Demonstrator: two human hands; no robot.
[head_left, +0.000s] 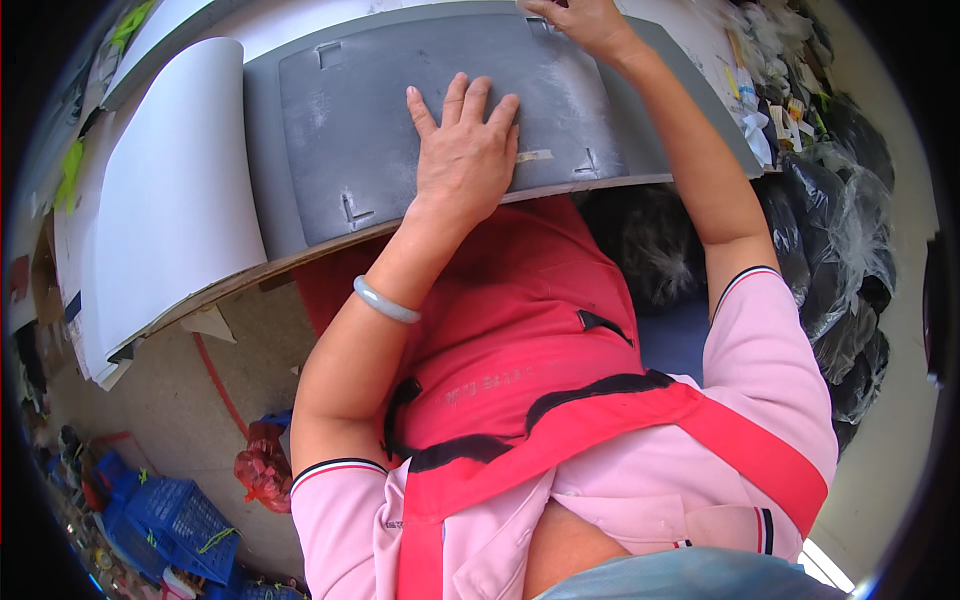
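Observation:
A dark grey board [360,120] with chalky white smears and L-shaped marks near its corners lies on the table in front of me. My left hand [465,160] rests palm down on it, fingers spread. At the top edge of the picture my right hand [590,25] is bent over the board's far right corner mark. Its finger and thumb are pinched together, and the frame edge partly cuts them off. What they hold, if anything, is too small to make out. Beneath the board is a plain grey sheet [272,160].
A large curled white sheet [180,170] covers the table's left part. Black and clear plastic bags [840,230] pile up on the right. On the floor at lower left are blue crates [180,520] and a red plastic bag [265,465]. My red apron [520,310] touches the table's near edge.

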